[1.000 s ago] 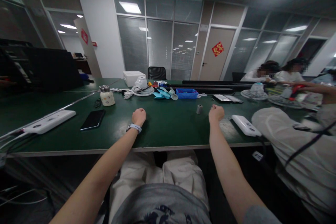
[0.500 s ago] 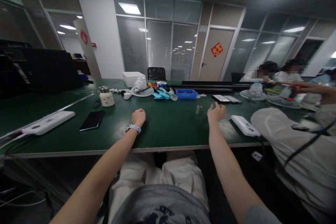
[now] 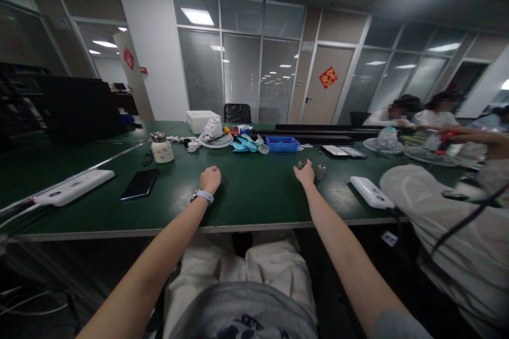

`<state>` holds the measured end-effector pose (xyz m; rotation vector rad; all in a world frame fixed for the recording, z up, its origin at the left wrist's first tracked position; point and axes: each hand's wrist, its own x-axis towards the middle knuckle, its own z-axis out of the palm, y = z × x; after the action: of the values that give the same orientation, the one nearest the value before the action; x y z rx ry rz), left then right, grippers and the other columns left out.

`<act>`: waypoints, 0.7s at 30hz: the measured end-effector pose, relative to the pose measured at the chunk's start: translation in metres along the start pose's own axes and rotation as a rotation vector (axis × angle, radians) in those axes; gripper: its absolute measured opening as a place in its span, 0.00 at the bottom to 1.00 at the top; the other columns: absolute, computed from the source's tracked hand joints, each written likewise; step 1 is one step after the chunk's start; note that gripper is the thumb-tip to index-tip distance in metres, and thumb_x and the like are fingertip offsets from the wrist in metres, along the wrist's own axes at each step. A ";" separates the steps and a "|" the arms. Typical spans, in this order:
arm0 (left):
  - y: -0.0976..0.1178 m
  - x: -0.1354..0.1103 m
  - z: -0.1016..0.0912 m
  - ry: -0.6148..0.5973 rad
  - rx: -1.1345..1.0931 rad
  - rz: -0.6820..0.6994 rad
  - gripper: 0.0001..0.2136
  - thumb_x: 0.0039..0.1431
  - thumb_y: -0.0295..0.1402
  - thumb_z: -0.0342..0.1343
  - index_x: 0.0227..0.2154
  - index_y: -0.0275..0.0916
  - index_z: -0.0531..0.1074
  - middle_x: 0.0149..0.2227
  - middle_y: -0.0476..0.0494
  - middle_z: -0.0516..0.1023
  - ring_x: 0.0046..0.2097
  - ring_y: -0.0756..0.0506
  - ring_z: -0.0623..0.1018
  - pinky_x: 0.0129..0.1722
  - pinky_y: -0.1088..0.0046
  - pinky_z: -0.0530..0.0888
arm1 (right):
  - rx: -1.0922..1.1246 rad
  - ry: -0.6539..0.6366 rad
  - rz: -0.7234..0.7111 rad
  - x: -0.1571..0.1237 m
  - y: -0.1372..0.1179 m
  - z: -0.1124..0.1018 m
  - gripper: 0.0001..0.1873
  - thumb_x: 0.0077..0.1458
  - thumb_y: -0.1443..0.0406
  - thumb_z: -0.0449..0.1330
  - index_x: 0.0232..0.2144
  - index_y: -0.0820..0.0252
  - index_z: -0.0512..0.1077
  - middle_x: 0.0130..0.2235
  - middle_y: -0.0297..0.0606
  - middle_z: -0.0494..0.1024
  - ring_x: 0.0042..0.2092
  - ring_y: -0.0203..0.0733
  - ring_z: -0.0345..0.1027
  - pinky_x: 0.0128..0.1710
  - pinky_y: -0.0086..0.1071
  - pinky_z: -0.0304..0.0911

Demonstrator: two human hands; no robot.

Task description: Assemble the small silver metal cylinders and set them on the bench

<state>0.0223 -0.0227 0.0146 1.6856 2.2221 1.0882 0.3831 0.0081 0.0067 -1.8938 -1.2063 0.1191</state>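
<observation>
My left hand [image 3: 210, 178] rests on the green table [image 3: 254, 196] as a closed fist, with a light watch on its wrist and nothing visible in it. Further right, my right hand [image 3: 305, 175] is stretched forward, and its fingertips pinch a small metal cylinder [image 3: 301, 163] standing on the table. A second small metal cylinder [image 3: 320, 171] stands just right of that hand, apart from it.
A black phone [image 3: 140, 184], a white power strip [image 3: 75, 186] and a cream jar [image 3: 162, 148] lie to the left. A fan part [image 3: 215, 135], blue blades [image 3: 248, 143] and a blue tray [image 3: 282, 143] sit behind. Another power strip [image 3: 371, 192] and a seated person's sleeve [image 3: 437, 196] are on the right.
My right hand moved left from beside the power strip to the small cylinder and opened from a fist into a pinch. A second cylinder now stands where that hand was. The left hand stayed still.
</observation>
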 end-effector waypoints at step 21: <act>0.007 -0.006 0.010 -0.088 -0.507 0.453 0.15 0.57 0.43 0.51 0.38 0.39 0.77 0.34 0.46 0.78 0.34 0.48 0.73 0.36 0.74 0.69 | 0.528 -0.506 -0.376 -0.108 -0.121 0.094 0.14 0.44 0.63 0.65 0.37 0.54 0.78 0.35 0.33 0.81 0.38 0.41 0.75 0.42 0.33 0.67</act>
<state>0.0349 -0.0224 0.0094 1.9723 1.3689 1.4785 0.1957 0.0005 -0.0042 -1.1834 -1.6499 0.6733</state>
